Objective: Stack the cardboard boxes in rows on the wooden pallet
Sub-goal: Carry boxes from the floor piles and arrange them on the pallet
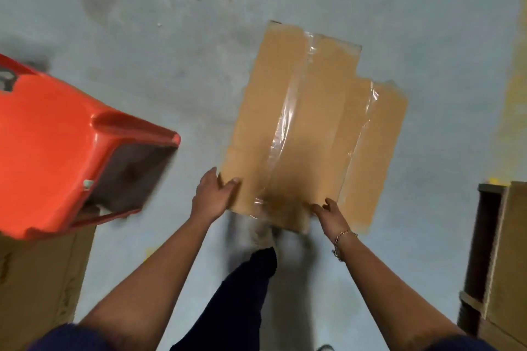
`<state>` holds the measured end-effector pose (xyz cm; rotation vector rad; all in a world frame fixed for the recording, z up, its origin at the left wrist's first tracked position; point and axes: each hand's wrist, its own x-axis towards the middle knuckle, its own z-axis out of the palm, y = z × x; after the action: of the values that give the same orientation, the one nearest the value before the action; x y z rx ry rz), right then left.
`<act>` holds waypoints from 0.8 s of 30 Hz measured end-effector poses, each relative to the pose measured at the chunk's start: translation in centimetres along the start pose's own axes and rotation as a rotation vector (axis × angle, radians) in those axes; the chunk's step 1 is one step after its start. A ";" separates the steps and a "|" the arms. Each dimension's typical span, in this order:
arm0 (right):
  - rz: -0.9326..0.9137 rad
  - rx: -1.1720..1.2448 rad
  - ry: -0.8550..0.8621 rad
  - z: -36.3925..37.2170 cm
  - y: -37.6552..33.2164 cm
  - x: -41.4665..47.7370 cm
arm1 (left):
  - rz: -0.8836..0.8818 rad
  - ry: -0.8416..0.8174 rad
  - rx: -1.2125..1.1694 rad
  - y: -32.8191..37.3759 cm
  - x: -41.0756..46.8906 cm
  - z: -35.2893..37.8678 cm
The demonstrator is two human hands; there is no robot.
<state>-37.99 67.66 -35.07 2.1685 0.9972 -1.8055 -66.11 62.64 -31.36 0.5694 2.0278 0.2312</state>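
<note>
Flattened cardboard box (pixel 302 122): taped with clear tape (pixel 281 134), extends forward from both grips, above grey floor (pixel 171 37). Near end covers shoe.
Left grip (pixel 216 194): pinching near left corner of box, thumb on top face.
Right grip (pixel 328 209): at near right edge, fingers touching cardboard, thumb raised. Blur; cannot tell if clamped. Bracelet (pixel 343 242) on wrist behind it.
Orange plastic chair (pixel 57 151): left of left grip, apart from it.
Upright carton (pixel 37 279): below chair.
Stacked cartons (pixel 510 251): far right of right grip.
</note>
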 end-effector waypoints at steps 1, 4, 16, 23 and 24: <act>0.025 0.040 0.001 0.5 0.2 1.2 | -0.034 -0.009 -0.013 -0.4 1.8 0.4; 0.055 0.072 -0.020 2.1 1.0 3.9 | -0.108 -0.051 -0.050 -1.9 5.7 1.4; -0.221 0.323 0.079 -0.4 -1.2 -3.4 | 0.138 -0.092 -0.112 1.7 -0.3 -1.1; -0.219 0.410 0.113 -5.9 -1.0 -16.0 | 0.241 -0.159 -0.063 7.2 -11.2 -4.3; -0.209 0.421 0.127 -6.6 0.1 -17.6 | 0.257 -0.175 -0.044 7.7 -13.0 -4.5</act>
<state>-33.49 64.04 -17.24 2.5295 0.9720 -2.1614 -62.38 63.37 -16.01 0.7947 1.7756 0.3660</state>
